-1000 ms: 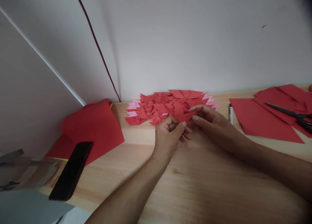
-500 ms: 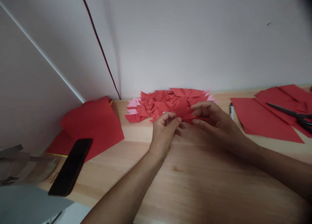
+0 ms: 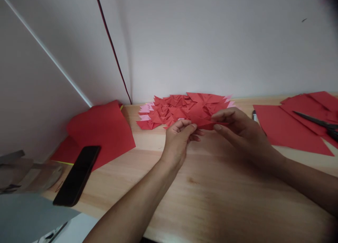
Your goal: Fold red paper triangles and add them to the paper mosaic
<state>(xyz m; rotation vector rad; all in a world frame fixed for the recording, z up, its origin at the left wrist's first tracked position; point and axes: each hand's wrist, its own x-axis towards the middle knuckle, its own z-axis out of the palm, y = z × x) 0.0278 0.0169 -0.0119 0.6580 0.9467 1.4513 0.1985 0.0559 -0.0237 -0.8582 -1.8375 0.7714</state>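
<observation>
Above the pale-wood tabletop point(image 3: 211, 193), left hand point(image 3: 179, 134) pinches folded red paper point(image 3: 204, 123), right hand point(image 3: 240, 130) loosely pinches it — keep edges aligned.

Black phone point(image 3: 77, 176), dark cable point(image 3: 108, 33) by pale wall point(image 3: 211, 42)

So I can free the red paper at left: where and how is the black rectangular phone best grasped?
Probably with the grip across both long sides of the black rectangular phone, about midway, coming from above: it lies flat and narrow, sides exposed, far end over the red paper.
</observation>
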